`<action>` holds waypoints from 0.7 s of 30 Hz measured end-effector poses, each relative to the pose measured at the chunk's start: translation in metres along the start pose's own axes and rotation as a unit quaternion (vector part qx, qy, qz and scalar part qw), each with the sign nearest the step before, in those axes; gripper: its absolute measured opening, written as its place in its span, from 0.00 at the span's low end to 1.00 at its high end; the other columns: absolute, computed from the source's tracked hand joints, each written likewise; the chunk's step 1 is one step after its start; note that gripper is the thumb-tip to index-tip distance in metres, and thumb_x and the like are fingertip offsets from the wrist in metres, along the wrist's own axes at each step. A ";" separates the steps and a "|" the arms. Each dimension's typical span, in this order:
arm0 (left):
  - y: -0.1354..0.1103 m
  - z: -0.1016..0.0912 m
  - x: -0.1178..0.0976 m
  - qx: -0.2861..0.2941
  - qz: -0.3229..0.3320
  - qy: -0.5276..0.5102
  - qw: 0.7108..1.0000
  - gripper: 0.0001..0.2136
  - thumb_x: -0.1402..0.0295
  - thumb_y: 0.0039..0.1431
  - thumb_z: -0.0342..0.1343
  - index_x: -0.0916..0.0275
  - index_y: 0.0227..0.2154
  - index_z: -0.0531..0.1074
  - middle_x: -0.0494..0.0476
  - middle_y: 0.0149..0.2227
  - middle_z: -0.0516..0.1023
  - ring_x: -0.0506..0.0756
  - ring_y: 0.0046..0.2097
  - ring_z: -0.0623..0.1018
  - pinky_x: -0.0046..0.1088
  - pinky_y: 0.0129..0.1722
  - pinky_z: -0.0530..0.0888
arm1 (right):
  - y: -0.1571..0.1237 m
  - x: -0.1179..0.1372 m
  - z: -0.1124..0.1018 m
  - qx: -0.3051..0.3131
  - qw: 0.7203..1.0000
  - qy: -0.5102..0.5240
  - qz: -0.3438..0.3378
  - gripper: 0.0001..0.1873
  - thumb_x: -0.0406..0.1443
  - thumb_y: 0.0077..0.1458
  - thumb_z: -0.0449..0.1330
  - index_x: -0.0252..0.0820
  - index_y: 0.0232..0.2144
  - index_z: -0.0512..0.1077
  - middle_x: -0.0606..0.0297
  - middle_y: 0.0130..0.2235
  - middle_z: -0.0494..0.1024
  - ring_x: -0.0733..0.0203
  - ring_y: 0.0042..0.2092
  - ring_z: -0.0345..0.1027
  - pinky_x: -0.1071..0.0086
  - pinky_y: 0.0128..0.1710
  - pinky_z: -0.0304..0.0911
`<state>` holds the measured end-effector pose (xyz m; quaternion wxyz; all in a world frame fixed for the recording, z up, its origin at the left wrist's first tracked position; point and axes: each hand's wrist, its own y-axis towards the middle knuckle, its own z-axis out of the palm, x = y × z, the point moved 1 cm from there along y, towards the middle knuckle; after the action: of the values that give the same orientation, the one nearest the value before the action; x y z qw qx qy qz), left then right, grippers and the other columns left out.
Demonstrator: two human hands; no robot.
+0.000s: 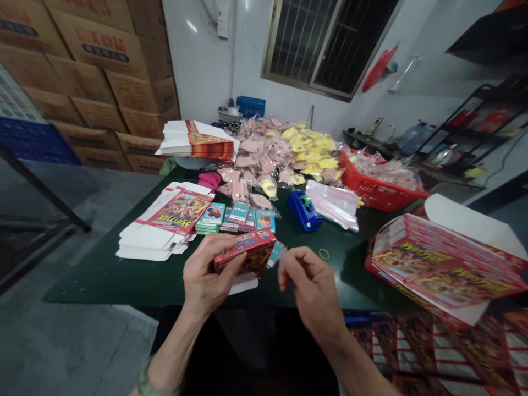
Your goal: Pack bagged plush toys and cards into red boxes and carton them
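My left hand [210, 275] grips a small red printed box [247, 253] above the table's near edge, thumb on its near side and fingers over the top. A white flap hangs open at the box's lower end. Just right of it, my right hand [309, 286] is closed, thumb and fingertips pinched together; whatever is between them is too small to make out. Behind the box lie stacks of cards [241, 213], with a few loose cards [275, 254] between my hands. A blue tape dispenser [305, 212] stands farther back, and a yellow rubber band [324, 253] lies to the right.
Flattened boxes [144, 239] are piled on the left of the green table [99, 275]. Bagged pink and yellow pieces [268, 154] heap at the back, beside a red basket [371, 190]. Clear plastic bags [334, 203] lie nearby. A carton of packed red boxes [437, 264] stands right.
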<state>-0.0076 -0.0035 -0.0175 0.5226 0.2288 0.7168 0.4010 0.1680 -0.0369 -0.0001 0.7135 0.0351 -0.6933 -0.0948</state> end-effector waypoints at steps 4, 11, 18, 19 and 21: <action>-0.004 -0.003 -0.001 0.000 -0.036 0.040 0.999 0.16 0.71 0.49 0.62 0.60 0.42 0.69 0.53 0.37 0.76 0.51 0.35 0.77 0.26 0.34 0.74 | -0.013 0.012 0.051 0.031 0.985 0.170 0.028 0.12 0.40 0.53 0.60 0.39 0.24 0.67 0.73 0.20 0.67 0.72 0.20 0.59 0.75 0.22 0.57; -0.004 -0.006 -0.008 0.006 0.017 0.069 0.997 0.18 0.71 0.50 0.62 0.59 0.44 0.68 0.54 0.38 0.76 0.51 0.35 0.77 0.23 0.33 0.74 | -0.001 0.007 0.061 -0.027 0.979 0.183 0.083 0.15 0.42 0.45 0.65 0.38 0.19 0.67 0.74 0.17 0.65 0.73 0.16 0.55 0.77 0.14 0.53; 0.010 -0.015 -0.014 0.140 0.093 0.097 0.981 0.15 0.74 0.56 0.55 0.55 0.46 0.71 0.50 0.30 0.69 0.46 0.27 0.72 0.18 0.24 0.69 | -0.004 0.007 0.061 -0.028 0.972 0.183 0.142 0.20 0.45 0.41 0.66 0.39 0.14 0.63 0.74 0.15 0.63 0.73 0.15 0.54 0.77 0.11 0.55; 0.012 -0.016 -0.015 0.161 0.093 0.101 0.977 0.15 0.74 0.57 0.54 0.55 0.47 0.71 0.50 0.29 0.67 0.45 0.26 0.71 0.17 0.23 0.69 | -0.004 0.007 0.062 -0.026 0.971 0.189 0.145 0.20 0.45 0.40 0.66 0.39 0.14 0.64 0.74 0.15 0.63 0.73 0.15 0.54 0.77 0.11 0.55; 0.015 -0.017 -0.016 0.191 0.081 0.098 0.973 0.16 0.75 0.57 0.52 0.56 0.48 0.71 0.50 0.29 0.67 0.45 0.26 0.70 0.18 0.23 0.68 | -0.002 0.005 0.063 -0.026 0.969 0.199 0.147 0.20 0.46 0.39 0.67 0.38 0.16 0.65 0.74 0.15 0.63 0.72 0.15 0.55 0.77 0.12 0.57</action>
<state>-0.0190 -0.0124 0.0065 0.3625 0.3414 0.8068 0.3180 0.1054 -0.0349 0.0063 0.8438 -0.0681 -0.5324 0.0018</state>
